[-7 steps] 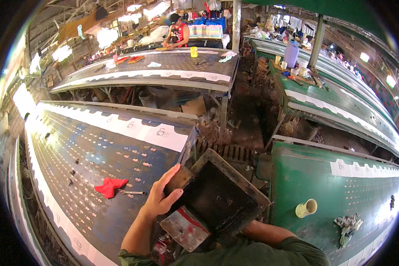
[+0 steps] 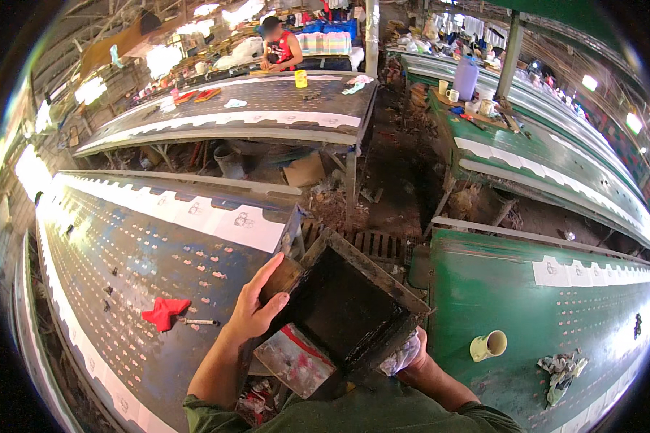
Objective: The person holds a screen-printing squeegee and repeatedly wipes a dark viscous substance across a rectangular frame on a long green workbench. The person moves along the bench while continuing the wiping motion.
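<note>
A dark, ink-stained screen-printing frame [image 2: 336,307] is held tilted in front of my body, its blackened inside facing up. My left hand [image 2: 254,302] grips its left side by a wooden block [image 2: 282,281], thumb and fingers around the wood. At the frame's lower right edge, my right hand [image 2: 416,355] is closed on a pale, crumpled cloth [image 2: 399,355], with some fingers hidden. Below the frame's left corner is a paint-smeared board [image 2: 296,361] with a red stripe.
A long dark table [image 2: 130,252] on my left bears a red cloth [image 2: 165,312], a small metal tool [image 2: 198,322] and white printed strips. A green table [image 2: 462,289] on my right holds a cup [image 2: 488,346] and a crumpled rag [image 2: 562,374]. A person [image 2: 280,49] works at a far table.
My right hand has come out from behind the frame at its lower right, showing the pale cloth. The frame and my left hand have shifted slightly left in view.
</note>
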